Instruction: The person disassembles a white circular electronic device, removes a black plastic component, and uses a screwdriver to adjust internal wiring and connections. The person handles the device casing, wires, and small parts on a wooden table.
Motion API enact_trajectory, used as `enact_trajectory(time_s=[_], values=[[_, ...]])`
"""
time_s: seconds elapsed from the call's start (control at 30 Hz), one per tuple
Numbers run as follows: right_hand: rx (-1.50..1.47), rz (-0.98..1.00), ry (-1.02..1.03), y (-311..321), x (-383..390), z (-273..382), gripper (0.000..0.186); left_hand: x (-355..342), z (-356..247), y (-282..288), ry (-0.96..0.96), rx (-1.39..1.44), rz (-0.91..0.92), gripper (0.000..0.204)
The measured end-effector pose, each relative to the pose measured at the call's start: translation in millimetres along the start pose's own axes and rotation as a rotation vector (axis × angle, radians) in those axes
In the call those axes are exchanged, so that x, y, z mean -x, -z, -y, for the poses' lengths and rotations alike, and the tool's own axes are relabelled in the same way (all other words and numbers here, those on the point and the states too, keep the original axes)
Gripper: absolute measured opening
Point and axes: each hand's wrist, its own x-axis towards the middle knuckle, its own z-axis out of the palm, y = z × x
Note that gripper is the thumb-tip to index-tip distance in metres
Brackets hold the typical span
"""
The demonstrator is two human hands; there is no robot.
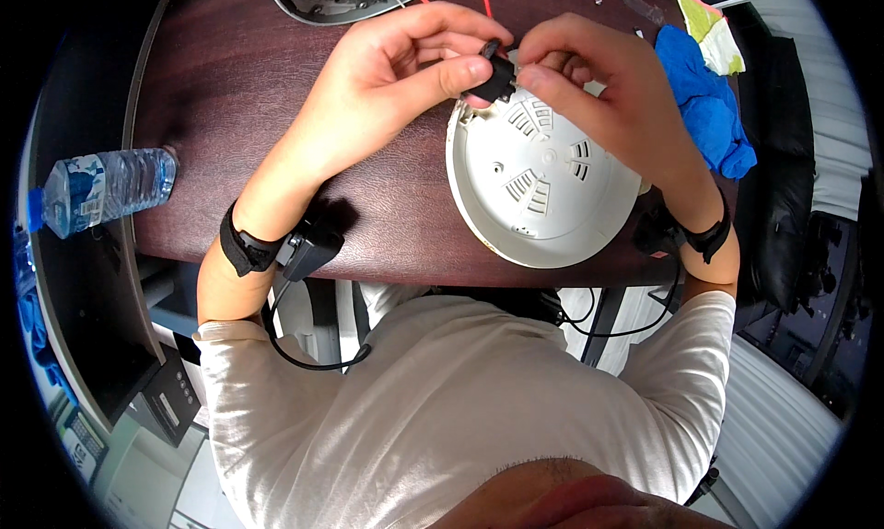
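My left hand (405, 78) grips a small black plastic component (495, 78) between thumb and fingers, over the upper rim of a round white plastic housing (543, 197) with slotted vents. My right hand (589, 96) is closed at the component's right side, thumb and index finger at small metal pieces on it; exactly what they pinch is too small to make out. The housing lies on the dark wood-look table (239, 133). Both my wrists wear black straps with boxy devices and cables.
A grey casing (331, 4) with red wires is at the top edge. A blue cloth (709, 115) and yellow-white cloth (709, 32) lie at the right. A plastic water bottle (110, 184) lies at the left. A black cushioned seat (773, 161) stands beyond the table's right edge.
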Motion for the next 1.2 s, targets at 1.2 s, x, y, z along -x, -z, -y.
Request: enact_trajectory(time_s=[1.2], values=[[0.043,0.142,0.098,2.5,-0.2,-5.4,0.006,-0.3,0.6,1.0,0.183,0.016,0.056,0.027]])
